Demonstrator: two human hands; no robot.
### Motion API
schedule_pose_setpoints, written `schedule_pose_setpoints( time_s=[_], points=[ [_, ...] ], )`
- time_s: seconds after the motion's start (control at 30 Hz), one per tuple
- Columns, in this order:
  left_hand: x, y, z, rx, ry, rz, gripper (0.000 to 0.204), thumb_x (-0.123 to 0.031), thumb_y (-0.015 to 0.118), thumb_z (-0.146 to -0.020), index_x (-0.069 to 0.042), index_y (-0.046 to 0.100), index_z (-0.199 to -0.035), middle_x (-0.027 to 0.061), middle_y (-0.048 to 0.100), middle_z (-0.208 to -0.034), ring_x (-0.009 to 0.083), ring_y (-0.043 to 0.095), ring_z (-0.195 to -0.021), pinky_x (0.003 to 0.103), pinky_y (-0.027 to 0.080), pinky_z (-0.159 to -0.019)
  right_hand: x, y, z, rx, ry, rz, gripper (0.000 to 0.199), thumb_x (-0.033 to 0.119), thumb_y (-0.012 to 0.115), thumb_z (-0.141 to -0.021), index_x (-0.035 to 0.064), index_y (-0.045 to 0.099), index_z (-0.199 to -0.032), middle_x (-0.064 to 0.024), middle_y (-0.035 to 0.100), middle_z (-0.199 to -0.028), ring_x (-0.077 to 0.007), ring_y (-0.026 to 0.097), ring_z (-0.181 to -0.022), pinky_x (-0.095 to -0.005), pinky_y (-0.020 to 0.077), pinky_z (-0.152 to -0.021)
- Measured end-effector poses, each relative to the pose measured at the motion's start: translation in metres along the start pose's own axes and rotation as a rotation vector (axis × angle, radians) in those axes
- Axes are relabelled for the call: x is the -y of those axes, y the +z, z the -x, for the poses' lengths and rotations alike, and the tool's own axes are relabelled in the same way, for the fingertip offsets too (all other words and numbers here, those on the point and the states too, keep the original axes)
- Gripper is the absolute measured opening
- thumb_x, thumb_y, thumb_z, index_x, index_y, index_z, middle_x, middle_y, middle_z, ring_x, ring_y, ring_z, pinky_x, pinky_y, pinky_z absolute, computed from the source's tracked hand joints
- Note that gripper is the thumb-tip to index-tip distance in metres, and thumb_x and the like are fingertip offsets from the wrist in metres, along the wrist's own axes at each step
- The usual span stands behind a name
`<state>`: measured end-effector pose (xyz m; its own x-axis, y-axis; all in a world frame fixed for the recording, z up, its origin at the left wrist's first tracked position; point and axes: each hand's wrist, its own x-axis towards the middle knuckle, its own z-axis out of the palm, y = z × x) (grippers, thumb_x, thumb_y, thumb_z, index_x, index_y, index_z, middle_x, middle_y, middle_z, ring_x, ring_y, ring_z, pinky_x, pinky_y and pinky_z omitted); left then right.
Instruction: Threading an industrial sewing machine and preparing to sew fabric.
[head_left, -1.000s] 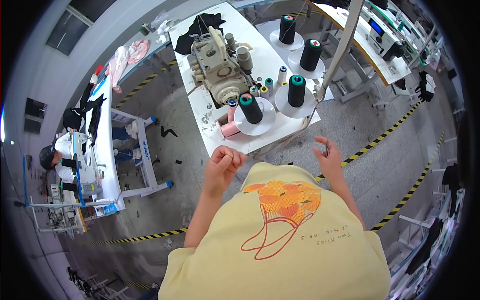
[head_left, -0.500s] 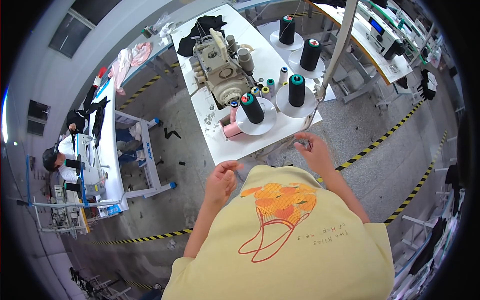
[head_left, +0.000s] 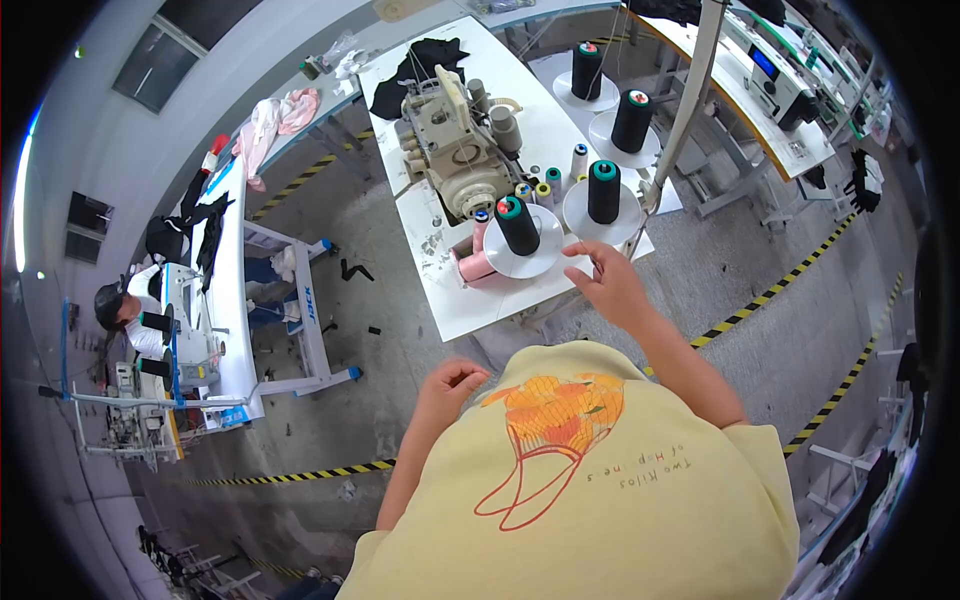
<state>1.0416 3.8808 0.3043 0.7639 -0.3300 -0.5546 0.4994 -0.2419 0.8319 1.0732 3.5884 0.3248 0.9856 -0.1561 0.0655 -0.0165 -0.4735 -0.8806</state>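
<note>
1. Yellow shirt cloth fills the near view; against it the left hand (head_left: 447, 385) has dropped from the worktop edge and curled into a loose fist at the chest, a shut grip with nothing visible inside it.
2. Meanwhile the right hand (head_left: 610, 285) has swung forward and now hovers with spread fingers, an open grip holding nothing, just beside the near edge of the white worktop (head_left: 470, 310). That shift reads as the right hand taking over the reach toward the thread cones.
3. Nearest that hand stand two black cones with teal tops on white discs: the left cone (head_left: 517, 224) and the right cone (head_left: 603, 190), close together but apart from the palm.
4. Two pink spools (head_left: 470, 265) lie at the left cone's foot, and about four small spools (head_left: 552, 185) stand behind, though these are too small to count surely.
5. Farther back sits one beige sewing machine (head_left: 455, 150), with black fabric (head_left: 415, 70) behind it.
6. Two more black cones (head_left: 610, 95) stand beyond, making four in all.
7. Far left, one other person (head_left: 125, 310) sits at another worktop.
</note>
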Motion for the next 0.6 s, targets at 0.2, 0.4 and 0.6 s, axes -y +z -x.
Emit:
schedule_pose_setpoints(
  time_s=[0.2, 0.4, 0.6],
  points=[
    [-0.113, 0.016, -0.008, -0.452, 1.07, -0.848, 0.017, -0.007, 0.073, -0.06, -0.013, 0.069, -0.076, 0.0054, 0.049, -0.127, 0.02, 0.048, -0.085, 0.031, 0.038, -0.08, -0.007, -0.004, 0.013, 0.054, 0.201, -0.096, 0.03, 0.019, 0.066, -0.078, 0.0069, 0.059, -0.105, -0.0037, 0.058, -0.091, -0.0102, 0.044, -0.061, -0.025, 0.0412, -0.06],
    [-0.204, 0.03, -0.052, -0.244, 1.134, -0.4, 0.006, 0.0, 0.067, -0.073, -0.003, 0.064, -0.077, 0.0144, 0.049, -0.127, 0.0076, 0.052, -0.072, 0.022, 0.044, -0.064, -0.006, -0.017, 0.016, -0.094, -0.058, -0.092, 0.027, 0.006, 0.068, -0.076, 0.0069, 0.059, -0.101, -0.0017, 0.057, -0.09, -0.0074, 0.041, -0.058, -0.0237, 0.0381, -0.052],
    [-0.233, 0.024, -0.047, -0.285, 0.971, -0.411, 0.009, -0.012, 0.057, -0.086, -0.003, 0.06, -0.088, 0.0, 0.058, -0.069, 0.0048, 0.043, -0.057, 0.018, 0.037, -0.052, 0.06, -0.054, 0.0, -0.092, -0.217, -0.222, 0.026, 0.001, 0.06, -0.081, 0.0074, 0.059, -0.106, -0.0001, 0.06, -0.098, -0.0065, 0.043, -0.06, -0.0211, 0.0366, -0.053]
  ],
)
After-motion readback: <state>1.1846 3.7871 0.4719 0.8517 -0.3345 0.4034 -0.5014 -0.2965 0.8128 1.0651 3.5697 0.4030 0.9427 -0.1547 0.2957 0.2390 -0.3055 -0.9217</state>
